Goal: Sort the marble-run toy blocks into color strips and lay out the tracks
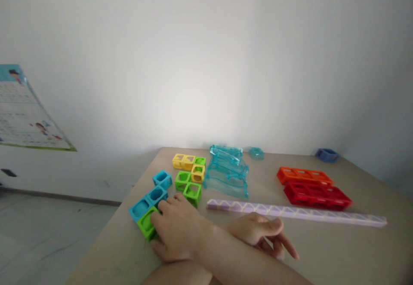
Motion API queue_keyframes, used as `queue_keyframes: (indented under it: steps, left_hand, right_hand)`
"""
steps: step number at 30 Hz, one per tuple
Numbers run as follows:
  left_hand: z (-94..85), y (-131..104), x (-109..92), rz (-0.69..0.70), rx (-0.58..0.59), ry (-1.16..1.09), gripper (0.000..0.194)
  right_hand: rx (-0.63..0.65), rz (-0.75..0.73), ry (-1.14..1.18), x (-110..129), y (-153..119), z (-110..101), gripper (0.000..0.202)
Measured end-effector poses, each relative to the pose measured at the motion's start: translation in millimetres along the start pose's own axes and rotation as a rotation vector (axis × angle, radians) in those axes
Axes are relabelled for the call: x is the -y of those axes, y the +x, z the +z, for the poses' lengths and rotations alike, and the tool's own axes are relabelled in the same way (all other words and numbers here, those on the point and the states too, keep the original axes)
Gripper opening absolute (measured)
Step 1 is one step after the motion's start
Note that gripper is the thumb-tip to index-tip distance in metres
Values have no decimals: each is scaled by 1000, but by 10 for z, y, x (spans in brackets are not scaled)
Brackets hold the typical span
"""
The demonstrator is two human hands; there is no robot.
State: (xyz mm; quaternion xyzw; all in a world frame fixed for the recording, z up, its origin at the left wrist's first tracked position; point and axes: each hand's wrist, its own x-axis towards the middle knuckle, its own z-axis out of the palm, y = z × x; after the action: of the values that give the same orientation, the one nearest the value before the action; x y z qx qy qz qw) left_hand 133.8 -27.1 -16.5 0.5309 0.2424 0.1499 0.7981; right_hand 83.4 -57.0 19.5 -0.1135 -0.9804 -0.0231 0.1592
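Note:
My forearms cross, the right one lying over the left. My right hand (182, 227) reaches to the left side of the table, its fingers curled onto a green cube block (146, 223) that touches blue cube blocks (141, 209). My left hand (258, 229) has come out on the right from under the right arm; it holds nothing, thumb and a finger apart, others loosely bent. Close beyond my right hand stand green cube blocks (192, 193), another blue cube block (161, 179) and yellow cube blocks (183, 161). Most of the right fingertips are hidden.
A lilac patterned strip (297, 212) lies across the table (322, 255). Translucent teal track pieces (227, 171) stand behind it, with a small teal piece (256, 153) near the wall. Farther right are orange blocks (305, 176), red blocks (318, 195) and a dark blue block (327, 155).

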Motion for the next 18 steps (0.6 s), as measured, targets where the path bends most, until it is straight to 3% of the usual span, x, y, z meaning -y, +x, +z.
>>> queue_keyframes:
  steps: [2,3,6,9,13,14,18]
  left_hand:
    - [3,33,5,-71,-36,-75,64]
    - [20,38,7,-104,-110,-70,62]
    - [121,-61,6,-100,-523,221,53]
    - [200,-380,22,-45,-788,486,52]
    - [201,-955,172,-144,-1129,405,47]
    - [215,-1104,234,-140,-1187,367,45]
    - [368,-1736,403,-44,-1152,328,44]
  right_hand:
    - [39,-8,18,-39,9,-7,46]
    - [64,-7,22,-48,10,-20,51]
    - [154,38,20,0,2,-80,52]
    - [182,75,18,136,-16,-105,33]
    - [126,54,-20,228,-32,9,25]
    - [111,43,-21,216,-35,53,25]
    - [-18,-44,-15,114,-52,195,28]
